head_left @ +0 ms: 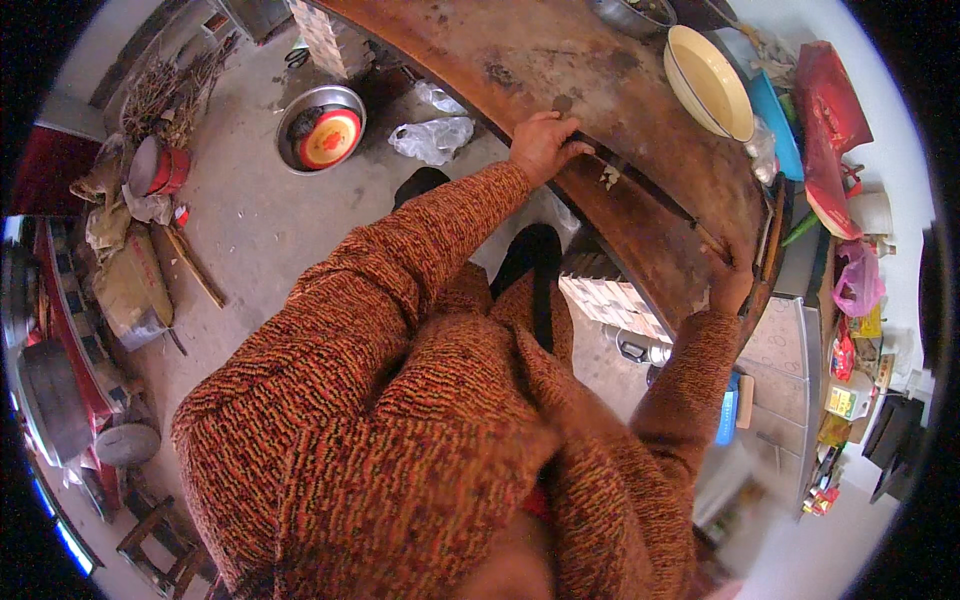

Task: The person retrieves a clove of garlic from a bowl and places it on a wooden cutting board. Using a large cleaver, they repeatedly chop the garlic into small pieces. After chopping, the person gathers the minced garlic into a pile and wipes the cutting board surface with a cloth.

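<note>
Spanning left hand (543,148) to right hand (733,280): long dark tool (648,186), left end pinched, right end gripped

Left hand (541,147) forward, right hand (731,279) rightward, both gripping.

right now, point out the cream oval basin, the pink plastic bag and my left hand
Cream oval basin (709,86), head view: bare inner bottom.
Pink plastic bag (858,287), head view: middle of its side.
Left hand (543,148), head view: back of the hand.
</note>
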`<control>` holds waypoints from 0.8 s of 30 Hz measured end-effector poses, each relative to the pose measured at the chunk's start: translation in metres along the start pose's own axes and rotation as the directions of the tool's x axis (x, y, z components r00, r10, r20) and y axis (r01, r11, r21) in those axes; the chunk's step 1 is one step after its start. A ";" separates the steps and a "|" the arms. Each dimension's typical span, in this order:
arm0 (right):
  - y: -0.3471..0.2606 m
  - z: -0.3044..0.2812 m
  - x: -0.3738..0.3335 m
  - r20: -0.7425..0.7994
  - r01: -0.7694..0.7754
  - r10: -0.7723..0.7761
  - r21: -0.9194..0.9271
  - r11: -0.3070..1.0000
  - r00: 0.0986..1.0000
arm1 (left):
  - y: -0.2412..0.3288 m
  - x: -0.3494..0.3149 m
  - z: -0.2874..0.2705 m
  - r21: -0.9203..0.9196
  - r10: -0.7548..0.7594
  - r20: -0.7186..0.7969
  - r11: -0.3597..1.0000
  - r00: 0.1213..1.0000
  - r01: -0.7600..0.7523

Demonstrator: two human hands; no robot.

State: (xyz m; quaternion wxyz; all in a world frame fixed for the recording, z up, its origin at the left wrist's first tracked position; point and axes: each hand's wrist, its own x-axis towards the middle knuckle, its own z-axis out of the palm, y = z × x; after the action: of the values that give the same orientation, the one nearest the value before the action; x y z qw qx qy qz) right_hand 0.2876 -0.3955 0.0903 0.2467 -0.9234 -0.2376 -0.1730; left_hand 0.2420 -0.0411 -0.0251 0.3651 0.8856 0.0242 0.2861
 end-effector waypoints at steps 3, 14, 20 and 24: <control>0.006 0.002 -0.004 0.062 0.072 -0.054 -0.329 0.942 0.997 | -0.002 0.000 0.001 0.008 0.047 0.022 0.999 0.999 -0.048; -0.008 -0.002 -0.017 -0.072 0.276 -0.308 -0.289 0.917 0.949 | 0.003 -0.003 -0.004 0.029 0.013 -0.040 1.000 0.999 -0.012; -0.020 0.005 -0.032 -0.133 0.112 -0.126 -0.108 0.988 0.983 | 0.000 -0.002 -0.002 0.038 0.065 0.005 0.997 0.998 -0.066; -0.041 -0.007 -0.033 -0.151 0.197 -0.210 -0.099 0.975 0.966 | -0.002 -0.001 -0.002 0.000 0.055 -0.029 0.998 0.998 -0.055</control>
State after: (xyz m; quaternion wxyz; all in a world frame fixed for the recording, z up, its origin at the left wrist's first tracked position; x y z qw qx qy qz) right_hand 0.2375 -0.3799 0.0971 0.2074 -0.8867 -0.3032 -0.2808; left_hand 0.2401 -0.0384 -0.0260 0.3570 0.8815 0.0049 0.3091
